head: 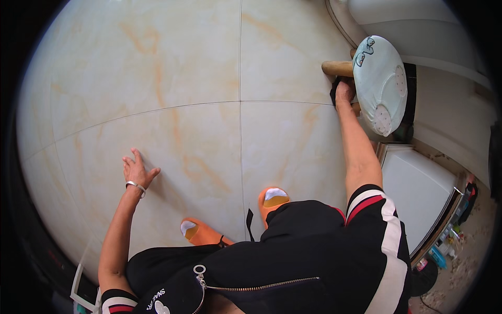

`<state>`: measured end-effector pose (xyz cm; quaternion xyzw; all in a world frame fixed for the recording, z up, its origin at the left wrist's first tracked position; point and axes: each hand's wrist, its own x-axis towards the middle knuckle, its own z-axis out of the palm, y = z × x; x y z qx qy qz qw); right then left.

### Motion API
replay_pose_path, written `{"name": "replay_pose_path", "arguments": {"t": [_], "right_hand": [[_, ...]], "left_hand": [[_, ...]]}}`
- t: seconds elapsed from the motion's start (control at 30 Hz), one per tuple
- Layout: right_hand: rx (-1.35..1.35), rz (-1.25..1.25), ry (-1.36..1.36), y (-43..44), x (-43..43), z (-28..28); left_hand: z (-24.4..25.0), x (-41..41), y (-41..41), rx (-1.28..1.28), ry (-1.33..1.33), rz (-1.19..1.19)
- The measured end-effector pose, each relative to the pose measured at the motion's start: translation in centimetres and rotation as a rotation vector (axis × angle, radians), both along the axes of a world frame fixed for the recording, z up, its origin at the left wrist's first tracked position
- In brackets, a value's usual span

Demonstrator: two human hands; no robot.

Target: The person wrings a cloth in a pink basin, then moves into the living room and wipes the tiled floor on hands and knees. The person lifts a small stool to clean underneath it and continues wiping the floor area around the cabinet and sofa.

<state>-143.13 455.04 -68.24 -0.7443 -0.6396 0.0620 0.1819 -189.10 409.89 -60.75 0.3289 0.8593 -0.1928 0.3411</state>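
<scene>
My left hand (138,171) hangs over the tiled floor (204,137) with its fingers apart and nothing in it; a silver bangle circles the wrist. My right arm reaches down beside a low stool (380,84), which has wooden legs and a pale green fabric cover with glasses drawn on it. Beneath the seat, my right hand (345,92) is at a black item (334,91), partly hidden by the stool. Its fingers cannot be seen well enough to tell their grip.
Orange slippers (208,231) are on my feet. At the right stand a white-topped cabinet or box (417,188), a blue bottle (437,257) and a large white curved surface (411,35). A white frame (78,282) is at the lower left.
</scene>
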Motion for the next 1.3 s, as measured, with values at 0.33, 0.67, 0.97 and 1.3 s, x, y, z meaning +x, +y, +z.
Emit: {"name": "replay_pose_path", "arguments": {"t": [0.33, 0.67, 0.97, 1.3], "right_hand": [[0.049, 0.152, 0.178, -14.4, -7.1, 0.6], [-0.305, 1.594, 0.634, -28.7, -16.1, 4.5], [0.348, 1.044, 0.207, -10.9, -32.0, 2.6], [-0.537, 2.074, 0.312, -30.5, -28.9, 6.3]], "left_hand": [[0.0, 1.2, -0.2, 0.013, 0.121, 0.013], [0.2, 0.5, -0.1, 0.002, 0.097, 0.017], [1.3, 1.1, 2.1, -0.048, 0.04, 0.141], [0.0, 1.6, 1.1, 0.062, 0.087, 0.15]]}}
